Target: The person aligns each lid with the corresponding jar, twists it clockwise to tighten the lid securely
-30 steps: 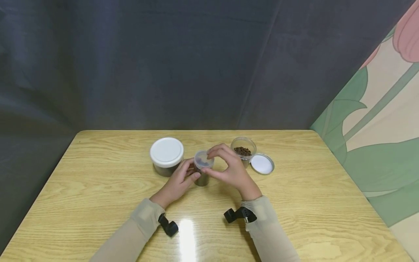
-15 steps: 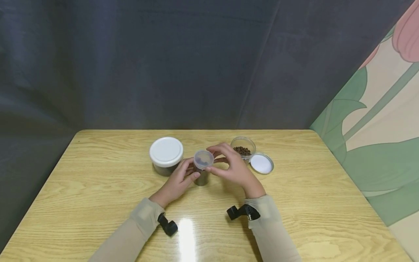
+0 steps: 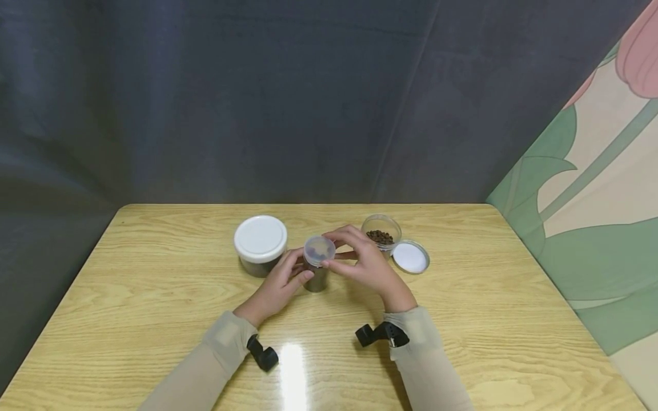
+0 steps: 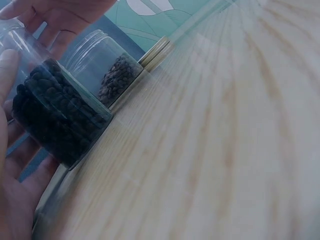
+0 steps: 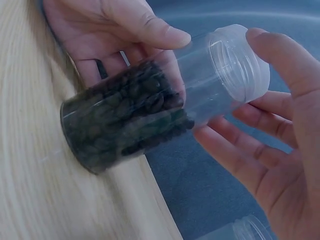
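Note:
A clear cylindrical jar of dark beans (image 5: 125, 115) stands upright on the table in front of me. My left hand (image 3: 277, 289) holds the jar's side, thumb on the near face and fingers behind. On its mouth sits a translucent plastic lid (image 3: 319, 250), which my right hand (image 3: 369, 265) pinches by the rim between thumb and fingers. In the right wrist view the right fingers wrap the lid (image 5: 257, 75) from both sides, and threads show through it. The dark beans fill a bit over half of the jar.
To the left stands a wide tub with a white lid (image 3: 260, 237). Behind my right hand is an uncovered clear jar of brown beans (image 3: 380, 236), with a white, metal-rimmed lid (image 3: 410, 257) lying beside it. The wooden table (image 3: 169, 268) ends at a dark curtain.
My right fingers have slid from over the lid's top to its right rim, uncovering the top, and then moved little. The left hand keeps its hold on the jar.

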### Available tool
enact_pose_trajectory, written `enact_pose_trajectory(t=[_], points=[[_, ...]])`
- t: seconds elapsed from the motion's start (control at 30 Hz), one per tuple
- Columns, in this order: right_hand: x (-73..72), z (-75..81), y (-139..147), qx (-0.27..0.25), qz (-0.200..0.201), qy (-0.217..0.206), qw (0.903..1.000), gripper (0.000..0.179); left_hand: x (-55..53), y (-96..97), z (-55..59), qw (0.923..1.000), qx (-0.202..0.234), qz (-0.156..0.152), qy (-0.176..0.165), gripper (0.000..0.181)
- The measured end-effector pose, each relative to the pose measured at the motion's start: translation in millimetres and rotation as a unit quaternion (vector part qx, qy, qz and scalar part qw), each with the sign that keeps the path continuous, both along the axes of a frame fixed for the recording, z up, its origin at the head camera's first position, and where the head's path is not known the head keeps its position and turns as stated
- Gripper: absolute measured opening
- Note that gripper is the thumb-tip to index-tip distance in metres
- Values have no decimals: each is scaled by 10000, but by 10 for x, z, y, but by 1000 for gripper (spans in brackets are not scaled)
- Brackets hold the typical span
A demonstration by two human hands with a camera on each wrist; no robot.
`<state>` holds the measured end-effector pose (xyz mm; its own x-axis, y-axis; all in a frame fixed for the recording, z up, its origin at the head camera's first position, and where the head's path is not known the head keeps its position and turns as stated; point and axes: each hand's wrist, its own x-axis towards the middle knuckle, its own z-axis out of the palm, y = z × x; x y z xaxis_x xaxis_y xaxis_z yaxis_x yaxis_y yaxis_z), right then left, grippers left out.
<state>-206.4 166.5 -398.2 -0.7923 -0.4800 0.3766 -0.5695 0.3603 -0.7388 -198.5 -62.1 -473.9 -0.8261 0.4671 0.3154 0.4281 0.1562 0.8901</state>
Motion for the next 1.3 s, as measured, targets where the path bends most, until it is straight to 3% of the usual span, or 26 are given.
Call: enact_pose_trajectory(t=[0.53, 1.03, 1.3], points=[[4, 30, 13, 240, 270, -110, 9993, 51, 11, -10, 8, 10000, -7, 19, -53, 50], [34, 61, -29, 450, -11, -82, 9990, 48, 2, -17, 4, 9998, 150, -83, -108, 49], [21, 50, -13, 191, -55, -421, 9989, 54, 4, -21, 7, 9997, 175, -75, -126, 49]])
